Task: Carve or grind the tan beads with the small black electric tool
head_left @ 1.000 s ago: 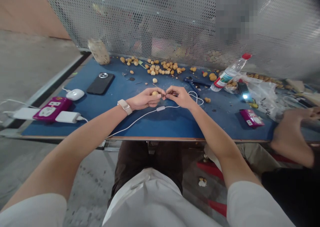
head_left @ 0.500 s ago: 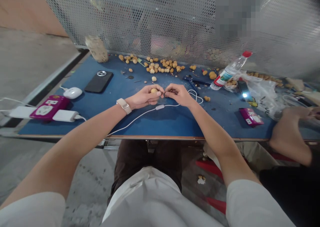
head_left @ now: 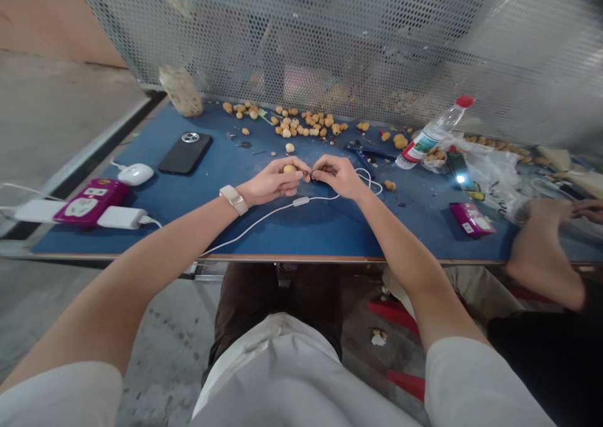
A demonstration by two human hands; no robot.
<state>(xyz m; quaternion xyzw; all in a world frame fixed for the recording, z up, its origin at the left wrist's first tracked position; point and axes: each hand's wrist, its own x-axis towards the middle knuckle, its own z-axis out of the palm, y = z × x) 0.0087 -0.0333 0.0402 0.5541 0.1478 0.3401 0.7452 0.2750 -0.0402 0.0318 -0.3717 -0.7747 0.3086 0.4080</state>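
In the head view, my left hand (head_left: 273, 181) is closed around a small tan gourd (head_left: 288, 169), and only part of the gourd's surface shows. Opposite it, my right hand (head_left: 343, 176) has its thumb and fingers pinched together on a thin dark piece (head_left: 308, 173) too small to name. The fingertips of both hands meet at that piece, just above the blue table top (head_left: 325, 229). Beneath my hands runs a white cable (head_left: 268, 213) with an inline switch (head_left: 301, 201). Another small gourd (head_left: 289, 147) lies a little beyond my left hand.
Several small gourds (head_left: 308, 125) line the back by a perforated metal screen (head_left: 330, 50). Left are a phone (head_left: 186, 153), a jar (head_left: 183, 93) and a purple power strip (head_left: 92, 202). Right are a water bottle (head_left: 436, 132), a plastic bag (head_left: 499, 182) and another person's arm (head_left: 541, 251).
My right fingertips have shifted slightly at the thin dark piece, and my left hand keeps its hold on the gourd. At far right, the other person's hands have moved a little.
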